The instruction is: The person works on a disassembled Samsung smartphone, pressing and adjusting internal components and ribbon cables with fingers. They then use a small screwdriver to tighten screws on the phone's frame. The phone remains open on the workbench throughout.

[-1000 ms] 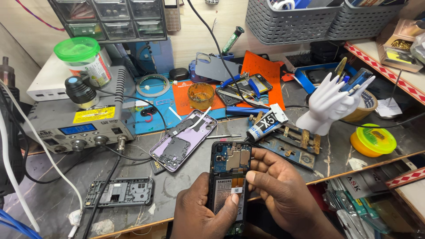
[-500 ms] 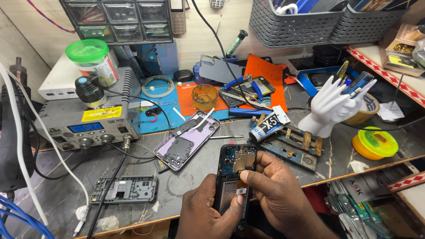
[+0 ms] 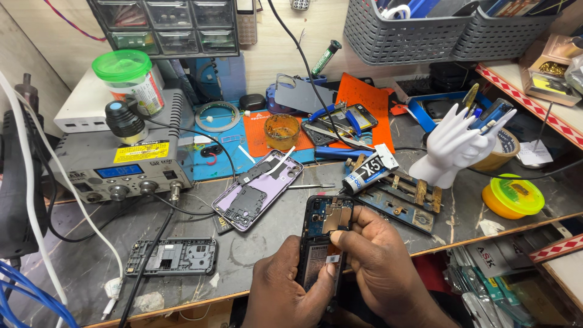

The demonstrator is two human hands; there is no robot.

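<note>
An opened phone [image 3: 326,223] with its back removed shows a blue frame, metal shields and a battery. My left hand [image 3: 285,290] grips its lower part from the left, thumb on the battery. My right hand [image 3: 376,261] wraps the right edge, with its fingertips pinching a small part over the middle of the board. A purple back cover [image 3: 255,191] with a black inner plate lies just beyond on the bench. A black plastic mid-frame [image 3: 173,256] rests to the left near the front edge.
A grey soldering station [image 3: 118,163] with cables sits at the left. A glue tube [image 3: 370,169], a metal clamp jig [image 3: 404,194], tweezers [image 3: 310,186], a white hand-shaped tool holder [image 3: 455,143], a yellow tape roll [image 3: 513,195] and a solder pot [image 3: 282,130] crowd the bench.
The view has drifted slightly; the phone and both hands sit a bit further right in frame. My right fingers have settled lower onto the middle of the board.
</note>
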